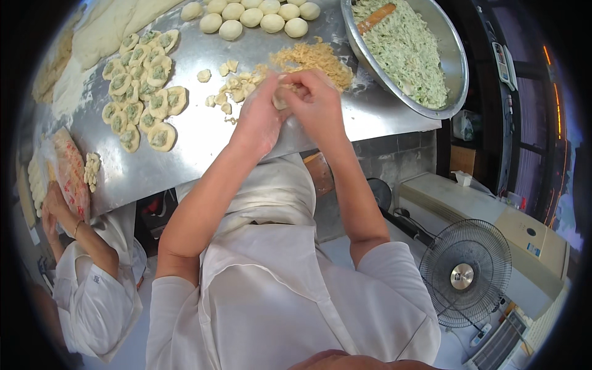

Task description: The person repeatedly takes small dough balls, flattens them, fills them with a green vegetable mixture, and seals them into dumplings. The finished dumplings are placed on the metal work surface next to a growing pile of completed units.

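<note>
Bare desk lies between the filled dumplings and dough scraps (the metal bowl crowds the right).

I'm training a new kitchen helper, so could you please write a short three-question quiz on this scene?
1. True or false: both hands are pinching one piece of dough.
2. Where do the filled dumplings lie: A) left of the hands, B) inside the metal bowl?
3. What lies in the shredded green filling?

Key: 1 true; 2 A; 3 a wooden stick.
</note>
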`<act>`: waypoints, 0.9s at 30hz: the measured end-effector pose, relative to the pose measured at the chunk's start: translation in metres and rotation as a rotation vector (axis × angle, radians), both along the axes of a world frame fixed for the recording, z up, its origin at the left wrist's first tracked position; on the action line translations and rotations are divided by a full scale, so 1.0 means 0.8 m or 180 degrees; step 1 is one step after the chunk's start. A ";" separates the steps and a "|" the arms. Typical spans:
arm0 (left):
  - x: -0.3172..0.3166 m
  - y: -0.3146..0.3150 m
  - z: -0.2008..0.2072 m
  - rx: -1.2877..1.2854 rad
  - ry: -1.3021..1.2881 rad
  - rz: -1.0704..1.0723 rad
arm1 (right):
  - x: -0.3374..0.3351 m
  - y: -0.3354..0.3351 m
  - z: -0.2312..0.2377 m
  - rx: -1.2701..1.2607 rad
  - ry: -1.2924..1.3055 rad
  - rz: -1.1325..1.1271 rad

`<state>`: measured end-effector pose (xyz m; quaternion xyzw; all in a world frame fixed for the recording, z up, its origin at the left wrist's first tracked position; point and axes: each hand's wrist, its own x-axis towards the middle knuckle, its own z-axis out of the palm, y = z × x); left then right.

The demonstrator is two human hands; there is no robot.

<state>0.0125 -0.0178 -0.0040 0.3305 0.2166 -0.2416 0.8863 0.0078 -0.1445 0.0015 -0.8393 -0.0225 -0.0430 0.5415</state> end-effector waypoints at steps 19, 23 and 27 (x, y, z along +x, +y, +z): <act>-0.007 -0.004 -0.001 -0.0165 -0.0093 0.0306 | -0.014 0.029 -0.030 -0.0423 -0.0888 -0.0556; -0.019 0.006 -0.004 -0.0179 -0.0271 0.0339 | -0.016 0.023 -0.011 0.0219 -0.0072 -0.0342; -0.018 0.029 0.002 -0.0196 -0.0114 0.0519 | 0.025 -0.016 0.012 -0.0012 -0.0065 -0.0125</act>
